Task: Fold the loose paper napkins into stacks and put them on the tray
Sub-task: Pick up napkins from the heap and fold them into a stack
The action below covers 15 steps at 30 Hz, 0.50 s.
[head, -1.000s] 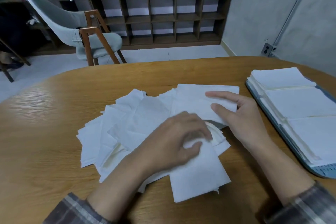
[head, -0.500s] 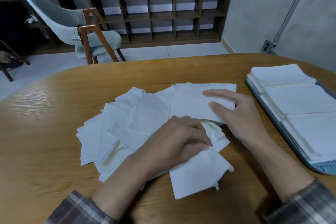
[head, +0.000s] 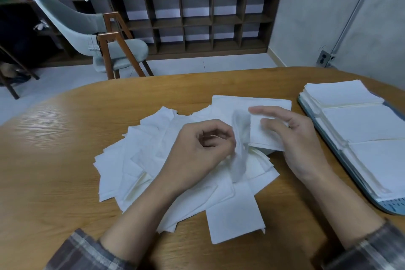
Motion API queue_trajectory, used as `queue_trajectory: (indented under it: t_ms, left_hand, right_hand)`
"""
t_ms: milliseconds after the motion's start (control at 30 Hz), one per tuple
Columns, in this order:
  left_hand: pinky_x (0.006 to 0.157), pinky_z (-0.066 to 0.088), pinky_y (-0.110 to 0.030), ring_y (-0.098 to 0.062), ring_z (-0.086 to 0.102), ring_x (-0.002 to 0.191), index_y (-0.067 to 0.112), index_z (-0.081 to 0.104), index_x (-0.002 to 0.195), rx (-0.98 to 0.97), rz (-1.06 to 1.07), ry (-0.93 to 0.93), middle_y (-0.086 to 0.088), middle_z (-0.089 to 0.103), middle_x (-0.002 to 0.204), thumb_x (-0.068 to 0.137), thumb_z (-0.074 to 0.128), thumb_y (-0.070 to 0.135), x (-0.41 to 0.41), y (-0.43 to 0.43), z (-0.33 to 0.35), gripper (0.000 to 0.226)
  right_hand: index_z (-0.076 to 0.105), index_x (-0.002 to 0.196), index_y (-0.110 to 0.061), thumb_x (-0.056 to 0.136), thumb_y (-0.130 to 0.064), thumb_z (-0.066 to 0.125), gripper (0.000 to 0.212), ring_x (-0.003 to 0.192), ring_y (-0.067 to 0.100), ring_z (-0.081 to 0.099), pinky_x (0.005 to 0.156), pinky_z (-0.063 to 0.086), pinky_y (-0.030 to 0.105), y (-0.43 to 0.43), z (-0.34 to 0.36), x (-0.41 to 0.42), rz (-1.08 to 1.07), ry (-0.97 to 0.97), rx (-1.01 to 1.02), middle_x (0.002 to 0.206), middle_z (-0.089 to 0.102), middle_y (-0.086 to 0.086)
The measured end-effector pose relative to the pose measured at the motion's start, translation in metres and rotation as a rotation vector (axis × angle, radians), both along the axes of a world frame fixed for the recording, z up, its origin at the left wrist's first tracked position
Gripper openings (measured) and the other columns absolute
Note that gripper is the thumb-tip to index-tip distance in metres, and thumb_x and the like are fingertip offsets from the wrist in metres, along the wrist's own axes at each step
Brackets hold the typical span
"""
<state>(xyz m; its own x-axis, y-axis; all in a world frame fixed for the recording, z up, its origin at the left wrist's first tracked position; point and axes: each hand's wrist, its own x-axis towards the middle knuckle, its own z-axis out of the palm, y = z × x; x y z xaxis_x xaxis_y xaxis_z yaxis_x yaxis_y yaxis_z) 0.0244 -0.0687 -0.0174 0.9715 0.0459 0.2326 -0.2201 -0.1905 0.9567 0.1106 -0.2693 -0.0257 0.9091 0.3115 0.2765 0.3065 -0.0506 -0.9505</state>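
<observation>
Above the loose pile [head: 135,160]: left hand [head: 197,153], pressed down earlier, now lifted, pinching one napkin [head: 241,138]. Right hand [head: 300,144] beside it, fingers straight.

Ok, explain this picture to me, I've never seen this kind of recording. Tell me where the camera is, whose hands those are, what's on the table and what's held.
There is no machine here: a person works with bare hands, and the one camera is worn on their head, looking forward and down. That is why the arms enter from the bottom edge. On the wooden table lies a loose pile of white paper napkins. At the right sits a blue-grey tray carrying folded stacks. The left hand pinches one napkin lifted off the pile, blurred by motion. The right hand is open, fingers straight, over the pile's far side; whether it touches paper I cannot tell.
</observation>
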Motion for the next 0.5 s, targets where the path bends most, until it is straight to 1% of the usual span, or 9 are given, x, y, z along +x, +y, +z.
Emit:
queue_trajectory:
  t_ms: [33, 67, 133, 200, 267, 367, 433, 467, 500]
  left_hand:
    - [0.071, 0.054, -0.035, -0.025, 0.067, 0.07, 0.004, 0.076, 0.089, -0.026, 0.019, 0.03, -0.025, 0.071, 0.084, 0.085, 0.066, 0.005, 0.0, 0.0, 0.002, 0.011]
    - [0.071, 0.056, -0.032, -0.026, 0.067, 0.07, 0.003, 0.075, 0.089, -0.048, 0.028, 0.063, -0.029, 0.07, 0.085, 0.087, 0.068, 0.005, 0.001, 0.001, 0.002, 0.008]
    - [0.069, 0.053, -0.025, -0.02, 0.064, 0.067, 0.0, 0.075, 0.087, -0.07, 0.031, 0.118, -0.03, 0.068, 0.081, 0.093, 0.07, 0.002, 0.0, 0.0, 0.004, 0.007]
    - [0.066, 0.051, -0.023, -0.017, 0.06, 0.065, 0.002, 0.074, 0.084, -0.067, 0.018, 0.165, -0.021, 0.064, 0.071, 0.094, 0.068, 0.001, 0.0, -0.001, 0.005, 0.012]
    - [0.069, 0.05, -0.026, -0.017, 0.059, 0.065, 0.009, 0.075, 0.08, -0.047, -0.023, 0.216, -0.011, 0.064, 0.068, 0.092, 0.069, 0.002, 0.0, -0.001, 0.003, 0.016]
    - [0.073, 0.046, -0.034, -0.022, 0.056, 0.069, 0.018, 0.078, 0.079, -0.005, -0.101, 0.258, -0.012, 0.065, 0.07, 0.087, 0.071, 0.012, -0.001, -0.002, 0.004, 0.013]
    - [0.073, 0.046, -0.03, -0.019, 0.058, 0.071, 0.02, 0.08, 0.081, 0.028, -0.131, 0.259, -0.019, 0.068, 0.074, 0.091, 0.07, 0.01, -0.003, -0.004, 0.007, 0.018]
    - [0.071, 0.045, -0.024, -0.011, 0.059, 0.069, 0.021, 0.079, 0.076, 0.042, -0.131, 0.257, -0.013, 0.069, 0.071, 0.096, 0.067, 0.005, -0.004, -0.005, 0.007, 0.028]
    - [0.067, 0.043, -0.018, -0.004, 0.057, 0.064, 0.023, 0.075, 0.068, 0.054, -0.114, 0.253, -0.001, 0.067, 0.065, 0.1, 0.063, 0.005, -0.005, -0.007, 0.009, 0.039]
  right_hand:
    - [0.08, 0.114, -0.025, 0.097, -0.013, 0.061, 0.028, 0.128, 0.004, 0.062, 0.111, 0.041, 0.033, -0.001, 0.0, 0.001, 0.033, -0.004, 0.033, 0.123, 0.076, -0.012]
    - [0.08, 0.115, -0.023, 0.095, -0.016, 0.058, 0.03, 0.13, 0.007, 0.062, 0.112, 0.041, 0.035, -0.001, 0.0, 0.0, 0.068, -0.016, 0.056, 0.125, 0.076, -0.009]
    - [0.077, 0.118, -0.022, 0.094, -0.019, 0.057, 0.032, 0.131, 0.011, 0.062, 0.109, 0.043, 0.027, -0.001, 0.001, -0.002, 0.143, -0.054, 0.058, 0.126, 0.076, -0.007]
    - [0.076, 0.118, -0.026, 0.095, -0.028, 0.063, 0.027, 0.129, 0.009, 0.064, 0.104, 0.045, 0.017, 0.001, 0.002, -0.004, 0.192, -0.089, 0.02, 0.125, 0.076, -0.01]
    - [0.076, 0.116, -0.029, 0.092, -0.034, 0.071, 0.025, 0.122, 0.005, 0.067, 0.099, 0.048, 0.015, 0.002, 0.002, -0.006, 0.178, -0.102, -0.016, 0.12, 0.077, -0.013]
    - [0.078, 0.114, -0.019, 0.092, -0.032, 0.075, 0.026, 0.111, 0.009, 0.072, 0.095, 0.055, 0.022, 0.003, 0.004, -0.01, 0.186, -0.07, -0.059, 0.113, 0.08, -0.008]
    - [0.08, 0.105, -0.014, 0.094, -0.026, 0.076, 0.017, 0.1, 0.012, 0.075, 0.084, 0.056, 0.021, 0.004, 0.005, -0.013, 0.212, -0.037, -0.046, 0.103, 0.081, -0.004]
    - [0.081, 0.1, -0.013, 0.094, -0.024, 0.074, 0.014, 0.094, 0.011, 0.076, 0.079, 0.055, 0.019, 0.004, 0.005, -0.014, 0.197, -0.022, -0.029, 0.099, 0.081, -0.003]
    - [0.081, 0.096, -0.013, 0.093, -0.023, 0.073, 0.013, 0.09, 0.011, 0.076, 0.076, 0.054, 0.018, 0.004, 0.006, -0.015, 0.164, -0.008, -0.012, 0.096, 0.081, -0.003]
